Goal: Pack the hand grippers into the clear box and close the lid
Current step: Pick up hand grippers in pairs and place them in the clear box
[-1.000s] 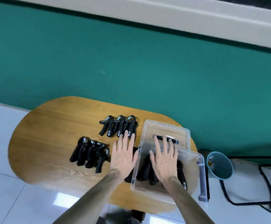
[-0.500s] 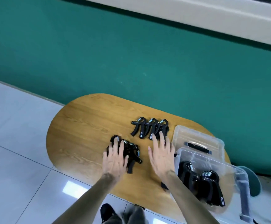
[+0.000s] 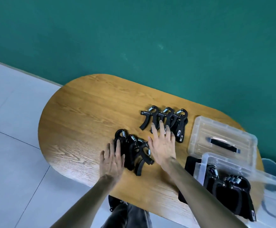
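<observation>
Two groups of black hand grippers lie on the oval wooden table (image 3: 84,112). The near group (image 3: 134,152) sits between my hands; my left hand (image 3: 112,160) rests flat with fingers spread on its left side. My right hand (image 3: 162,145) is spread open, its fingertips over the lower ends of the far group (image 3: 165,119). The clear box (image 3: 255,176) stands at the right with several black grippers (image 3: 229,193) inside. Its clear lid (image 3: 221,140) with a black handle lies flat behind the box.
A green wall runs behind the table. A teal bin (image 3: 273,167) shows past the table's right end. White floor tiles lie to the left. My legs are under the near edge. A black flat object (image 3: 190,163) sits under the box's left side.
Both hands left the box and moved left to the loose grippers. The view swung left, so the box now sits at the right edge.
</observation>
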Tool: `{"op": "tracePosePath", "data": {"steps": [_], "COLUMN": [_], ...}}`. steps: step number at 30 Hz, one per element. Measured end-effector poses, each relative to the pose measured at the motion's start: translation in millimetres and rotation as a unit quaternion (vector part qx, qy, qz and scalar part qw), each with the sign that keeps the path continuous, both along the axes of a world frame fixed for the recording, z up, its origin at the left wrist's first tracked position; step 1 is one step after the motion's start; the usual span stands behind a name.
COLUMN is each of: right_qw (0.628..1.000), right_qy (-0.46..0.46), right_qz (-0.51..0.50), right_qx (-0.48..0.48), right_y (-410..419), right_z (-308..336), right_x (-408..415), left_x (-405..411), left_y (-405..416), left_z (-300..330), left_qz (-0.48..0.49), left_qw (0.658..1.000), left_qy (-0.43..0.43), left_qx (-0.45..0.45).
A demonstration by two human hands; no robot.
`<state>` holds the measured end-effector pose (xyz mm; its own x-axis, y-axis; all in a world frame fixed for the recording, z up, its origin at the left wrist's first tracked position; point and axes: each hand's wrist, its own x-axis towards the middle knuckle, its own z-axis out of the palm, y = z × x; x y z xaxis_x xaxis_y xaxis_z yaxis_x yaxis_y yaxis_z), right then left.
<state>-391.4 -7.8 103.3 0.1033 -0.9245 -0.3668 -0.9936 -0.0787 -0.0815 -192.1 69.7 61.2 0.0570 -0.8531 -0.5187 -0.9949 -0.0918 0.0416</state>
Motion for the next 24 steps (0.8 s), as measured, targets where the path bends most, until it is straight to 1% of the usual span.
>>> {"op": "tracePosePath", "data": {"steps": [5,11,15,20,22,24], "right_qw": [0.999,0.999,0.999,0.997,0.996,0.994], "right_qy": [-0.033,-0.040,-0.025,0.026,0.025,0.011], "right_qz": [-0.009,-0.019,-0.036,-0.072,-0.087,-0.104], "right_qx": [0.001,-0.007,-0.012,-0.003,-0.004,-0.024], "right_y": [-47.9,-91.3,-104.9,-112.6,-113.1,-113.7], "right_z": [-40.8,-82.3,-102.0,-118.1,-125.7,-131.7], "right_x": [15.9,36.0,40.8,50.0,50.4,49.5], "left_x": [1.8,-3.9,2.7,9.8,11.6,11.1], "left_y": [-24.0,-46.8,-43.3,-38.5,-37.9,-39.7], "left_z": [-32.2,-58.4,-68.5,-80.1,-81.7,-81.5], "left_qz": [0.022,0.030,0.056,0.058,0.048,0.050], "left_qw": [0.999,0.997,0.990,0.988,0.987,0.986], "left_qy": [0.022,0.066,0.127,0.135,0.137,0.132], "left_qx": [0.024,0.008,-0.020,-0.045,-0.074,-0.087]}}
